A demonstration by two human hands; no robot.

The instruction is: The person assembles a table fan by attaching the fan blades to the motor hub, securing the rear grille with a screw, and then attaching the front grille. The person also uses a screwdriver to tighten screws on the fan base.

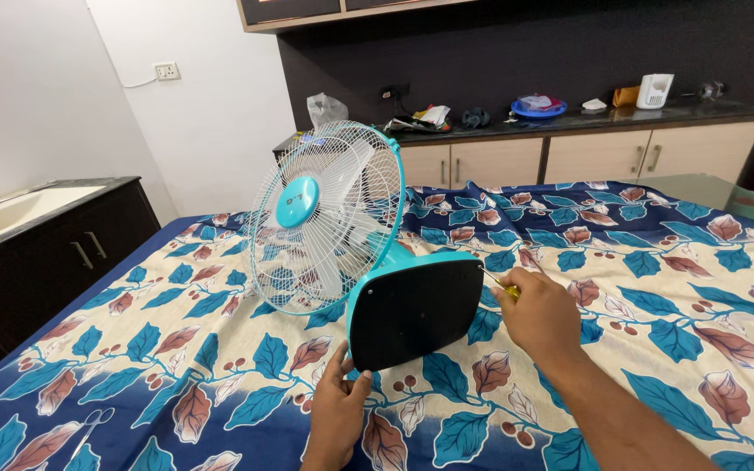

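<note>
teal table fan with black-bottomed base (pixel 412 310) tipped on floral bedsheet (pixel 656 288), frame centre. left hand (pixel 338 410) steadying base's lower edge, fingers spread. right hand (pixel 538 314) pinching yellow-handled screwdriver (pixel 503 288), shaft pointing left into base's right edge.

A bed (pixel 674 288) with a blue, cream and rust leaf-print sheet fills the lower frame. At the upper left, a white wall (pixel 45 87) carries a socket (pixel 167 71). Below it stands a dark cabinet (pixel 54 253) with a pale sink (pixel 10 214). Across the top, a black wall (pixel 525 44) backs a cluttered dark counter (pixel 691 113) over beige cupboard doors (pixel 604 157).
</note>
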